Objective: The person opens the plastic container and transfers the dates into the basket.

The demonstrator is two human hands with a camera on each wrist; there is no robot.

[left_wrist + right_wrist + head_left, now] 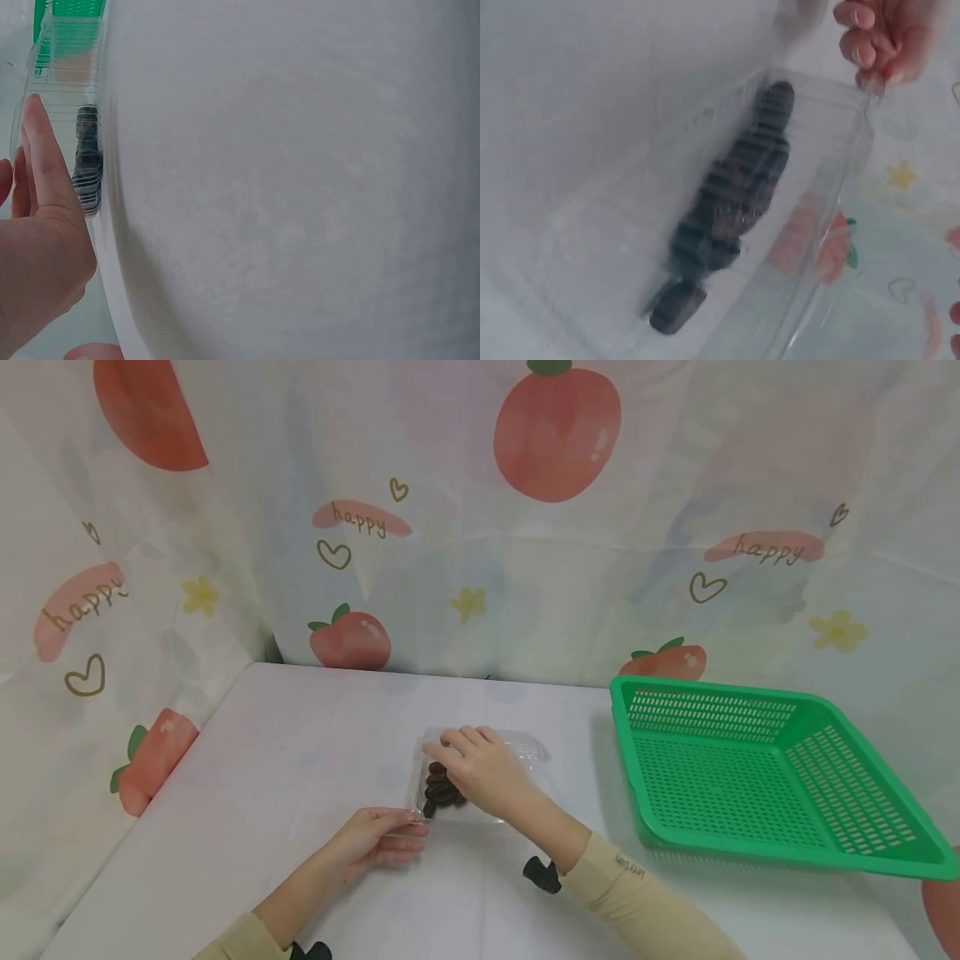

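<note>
Box [474,814] in head view: clear plastic, sitting on white counter [300,752] around the middle, dark pieces [442,792] bunched toward its left end. Left hand [375,842] at near left corner; grip closed down to a pinch, thumb and fingertips on the plastic edge, remaining fingers loosely extended. Right hand [483,777] reaches across the box, fingers bent, covering part of it and the right side of the bunch. Right grip only partly visible; can't tell how far open, or if it has hold of anything. Green basket [712,777] to the right, well apart from the box. Beige sleeves [637,893] on both arms. Cloth [420,427] with fruit, hearts and "happy" print hangs behind.

Left wrist view: left hand at left edge, one finger stretched alongside the box wall; pinch itself not clear from here. Dark pieces stacked low in box, seen through the side. Basket beyond, top left.

Right wrist view: blurry. Left hand top right, pinching the box corner. Dark pieces in a slanting clump inside. Fingertips just showing at right edge; contact unclear.
</note>
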